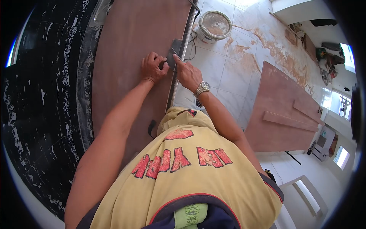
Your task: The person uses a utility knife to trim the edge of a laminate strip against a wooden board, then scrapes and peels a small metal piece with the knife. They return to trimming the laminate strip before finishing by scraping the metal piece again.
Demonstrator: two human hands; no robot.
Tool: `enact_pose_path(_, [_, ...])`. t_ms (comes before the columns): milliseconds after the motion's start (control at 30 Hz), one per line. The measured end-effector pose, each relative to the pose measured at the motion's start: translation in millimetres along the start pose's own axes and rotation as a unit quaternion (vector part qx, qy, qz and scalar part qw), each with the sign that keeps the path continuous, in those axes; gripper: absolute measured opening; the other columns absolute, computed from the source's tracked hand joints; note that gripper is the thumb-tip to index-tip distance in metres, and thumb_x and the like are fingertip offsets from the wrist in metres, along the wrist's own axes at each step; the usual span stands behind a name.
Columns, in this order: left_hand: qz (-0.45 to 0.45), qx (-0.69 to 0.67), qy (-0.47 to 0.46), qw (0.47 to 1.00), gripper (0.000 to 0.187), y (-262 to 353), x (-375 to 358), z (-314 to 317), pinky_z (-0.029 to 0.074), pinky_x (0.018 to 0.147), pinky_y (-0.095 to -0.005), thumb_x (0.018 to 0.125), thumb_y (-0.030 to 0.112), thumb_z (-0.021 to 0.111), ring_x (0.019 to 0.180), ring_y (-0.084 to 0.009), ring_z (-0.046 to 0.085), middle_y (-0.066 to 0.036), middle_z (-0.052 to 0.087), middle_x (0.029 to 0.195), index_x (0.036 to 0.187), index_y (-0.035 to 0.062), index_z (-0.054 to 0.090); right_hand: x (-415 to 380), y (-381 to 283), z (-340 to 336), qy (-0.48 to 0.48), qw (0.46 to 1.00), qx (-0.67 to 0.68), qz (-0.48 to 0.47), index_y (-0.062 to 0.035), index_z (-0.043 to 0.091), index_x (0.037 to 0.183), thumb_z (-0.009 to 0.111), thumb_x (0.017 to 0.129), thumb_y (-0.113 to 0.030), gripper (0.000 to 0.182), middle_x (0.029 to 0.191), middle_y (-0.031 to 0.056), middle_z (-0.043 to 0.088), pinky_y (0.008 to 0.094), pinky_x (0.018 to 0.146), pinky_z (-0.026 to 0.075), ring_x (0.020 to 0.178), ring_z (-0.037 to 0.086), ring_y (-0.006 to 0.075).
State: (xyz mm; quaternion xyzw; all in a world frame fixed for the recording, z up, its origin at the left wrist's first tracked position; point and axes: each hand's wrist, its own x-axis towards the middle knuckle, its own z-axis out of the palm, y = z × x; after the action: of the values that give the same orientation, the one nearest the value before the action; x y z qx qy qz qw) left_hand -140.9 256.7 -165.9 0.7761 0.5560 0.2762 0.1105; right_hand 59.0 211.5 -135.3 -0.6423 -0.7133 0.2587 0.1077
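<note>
1. Looking down through the head camera, I see both bare hands working at the right edge of a brown plywood panel [133, 42] that rests on a black marbled counter [42, 95].
2. The left hand [153, 67] is curled into a fist on the panel face, fingers closed around a small dark tool [170, 57] held at the panel's edge; I cannot tell what kind of tool it is.
3. The right hand [187, 73], a silver wristwatch [202, 88] on its wrist, sits just beside the left, its forefinger stretched out and pressing on the same tool near the metal edge strip [179, 61].
4. A white bucket [214, 26] stands on the stained tiled floor [236, 61], near the panel's far end, with a dark cable [192, 42] trailing beside it.
5. Well apart to the right, a second brown board [282, 110] lies flat on the floor, narrow strips of wood on top.
</note>
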Motion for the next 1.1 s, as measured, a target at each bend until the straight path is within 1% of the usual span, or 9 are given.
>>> enact_pose_path(100, [0.000, 0.002, 0.000, 1.000, 0.018, 2, 1, -2, 0.049, 0.083, -0.0431, 0.075, 0.028, 0.078, 0.095, -0.0252, 0.064, -0.002, 0.060, 0.095, 0.090, 0.0199, 0.075, 32, -8, -15, 0.047, 0.998, 0.019, -0.030, -0.0245, 0.050, 0.158, 0.051, 0.102, -0.021, 0.056, 0.092, 0.0225, 0.070, 0.0534, 0.073, 0.056, 0.082, 0.070, 0.0405])
enact_pose_path(233, [-0.011, 0.000, -0.008, 1.000, 0.018, 3, 4, -3, 0.049, 0.083, -0.0434, 0.074, 0.027, 0.078, 0.095, -0.0254, 0.064, -0.002, 0.060, 0.095, 0.090, 0.0189, 0.075, -6, -8, -13, -0.025, 0.999, -0.001, 0.024, -0.0290, 0.052, 0.157, 0.050, 0.104, -0.024, 0.054, 0.093, 0.0214, 0.069, 0.0526, 0.072, 0.056, 0.082, 0.070, 0.0412])
enact_pose_path(333, [-0.010, -0.011, -0.003, 1.000, 0.018, 3, -5, -1, 0.049, 0.082, -0.0438, 0.074, 0.027, 0.078, 0.094, -0.0258, 0.064, -0.002, 0.061, 0.095, 0.091, 0.0189, 0.076, -2, -9, -15, -0.011, 1.000, 0.002, 0.018, -0.0299, 0.051, 0.158, 0.050, 0.104, -0.026, 0.054, 0.093, 0.0212, 0.070, 0.0536, 0.071, 0.056, 0.080, 0.070, 0.0414])
enact_pose_path(467, [-0.003, -0.004, -0.007, 1.000, 0.019, -1, -2, 0, 0.049, 0.082, -0.0442, 0.074, 0.027, 0.078, 0.094, -0.0260, 0.064, -0.002, 0.061, 0.096, 0.092, 0.0194, 0.076, 17, -10, -19, 0.015, 1.000, -0.003, -0.009, -0.0290, 0.052, 0.157, 0.048, 0.105, -0.024, 0.053, 0.092, 0.0220, 0.071, 0.0537, 0.070, 0.056, 0.077, 0.070, 0.0426])
enact_pose_path(667, [0.000, -0.006, 0.000, 1.000, 0.019, 0, -5, 0, 0.049, 0.082, -0.0440, 0.074, 0.027, 0.078, 0.092, -0.0262, 0.065, -0.002, 0.061, 0.095, 0.091, 0.0198, 0.076, 7, -8, -22, 0.001, 1.000, 0.000, 0.012, -0.0260, 0.057, 0.153, 0.053, 0.100, -0.022, 0.053, 0.095, 0.0227, 0.071, 0.0544, 0.071, 0.058, 0.080, 0.071, 0.0422])
enact_pose_path(800, [-0.003, 0.000, -0.010, 1.000, 0.019, -3, 1, 1, 0.049, 0.081, -0.0436, 0.074, 0.028, 0.077, 0.091, -0.0262, 0.065, -0.002, 0.062, 0.095, 0.091, 0.0203, 0.076, 15, -8, -18, 0.007, 1.000, -0.008, 0.002, -0.0254, 0.052, 0.157, 0.048, 0.103, -0.022, 0.055, 0.093, 0.0223, 0.071, 0.0525, 0.073, 0.057, 0.080, 0.071, 0.0425])
enact_pose_path(967, [0.001, -0.005, 0.002, 1.000, 0.019, -1, -5, 3, 0.049, 0.081, -0.0434, 0.074, 0.029, 0.078, 0.092, -0.0258, 0.065, -0.002, 0.062, 0.095, 0.092, 0.0208, 0.077, -1, -10, -20, -0.028, 0.999, -0.006, 0.030, -0.0262, 0.049, 0.159, 0.049, 0.102, -0.022, 0.056, 0.090, 0.0228, 0.071, 0.0548, 0.074, 0.056, 0.081, 0.071, 0.0428])
enact_pose_path(1067, [-0.004, -0.003, -0.001, 1.000, 0.019, -1, -3, 1, 0.049, 0.081, -0.0432, 0.075, 0.028, 0.078, 0.092, -0.0256, 0.065, -0.001, 0.062, 0.095, 0.092, 0.0208, 0.077, 13, -12, -18, 0.017, 1.000, 0.021, 0.006, -0.0261, 0.055, 0.155, 0.050, 0.101, -0.023, 0.054, 0.092, 0.0248, 0.071, 0.0548, 0.073, 0.057, 0.081, 0.071, 0.0447])
enact_pose_path(1100, [-0.003, -0.004, -0.006, 1.000, 0.019, -2, 0, 1, 0.049, 0.081, -0.0431, 0.075, 0.028, 0.078, 0.092, -0.0256, 0.065, -0.001, 0.062, 0.095, 0.092, 0.0208, 0.077, 10, -13, -19, -0.003, 1.000, 0.017, 0.018, -0.0263, 0.054, 0.156, 0.050, 0.102, -0.023, 0.054, 0.092, 0.0243, 0.071, 0.0551, 0.073, 0.057, 0.082, 0.071, 0.0444])
